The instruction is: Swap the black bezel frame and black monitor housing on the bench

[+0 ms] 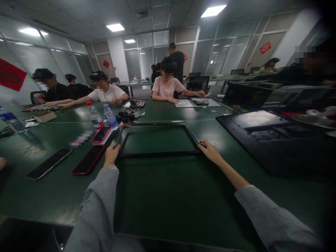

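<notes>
A thin black rectangular frame [160,153], like a monitor bezel, is held out in front of me above the green table [168,196]. Its middle is open, and the tabletop shows through. My left hand [111,156] is closed around its left side near the lower corner. On the opposite side, my right hand [209,150] grips the right edge, thumb on top. Just left of my left hand lie a red-edged phone [88,160] and a second phone in a pink and white case [103,134].
Farther left lies a black phone [49,163]. Two water bottles [95,116] stand behind the phones, near black cables [126,116]. A large black panel [252,136] occupies the table's right side. Across the table, a person in a pink shirt [168,87] works over a light board [187,103].
</notes>
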Tool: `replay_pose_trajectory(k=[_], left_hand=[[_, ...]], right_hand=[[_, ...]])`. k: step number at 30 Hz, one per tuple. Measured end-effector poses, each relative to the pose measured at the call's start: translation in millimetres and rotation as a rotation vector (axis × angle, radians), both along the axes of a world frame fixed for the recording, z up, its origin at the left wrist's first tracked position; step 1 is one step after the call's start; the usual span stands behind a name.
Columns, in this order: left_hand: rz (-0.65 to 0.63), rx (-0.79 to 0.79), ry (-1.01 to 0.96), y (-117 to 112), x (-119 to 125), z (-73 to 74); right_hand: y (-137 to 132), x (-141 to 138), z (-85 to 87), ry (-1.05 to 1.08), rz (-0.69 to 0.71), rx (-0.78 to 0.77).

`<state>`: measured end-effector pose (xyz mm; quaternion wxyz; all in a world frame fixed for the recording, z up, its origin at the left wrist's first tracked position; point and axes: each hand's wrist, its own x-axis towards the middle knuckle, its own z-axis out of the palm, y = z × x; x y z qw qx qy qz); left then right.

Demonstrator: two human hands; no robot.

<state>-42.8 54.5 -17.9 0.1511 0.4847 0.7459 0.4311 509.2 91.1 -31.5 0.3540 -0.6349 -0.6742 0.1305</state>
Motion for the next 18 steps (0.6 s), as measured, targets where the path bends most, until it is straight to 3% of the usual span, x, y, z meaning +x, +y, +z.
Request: replay_pose_trajectory(k=[6, 18], left_hand=[[-0.025, -0.046, -0.126, 6.5, -7.5, -7.7], [-0.09, -0.097, -0.006, -1.4, -1.2, 2.1]], right_hand=[[0.7, 3.4, -0.2, 0.07, 0.018, 0.02], [-4.1, -0.2, 6.1, 0.047, -0.011, -0.026]])
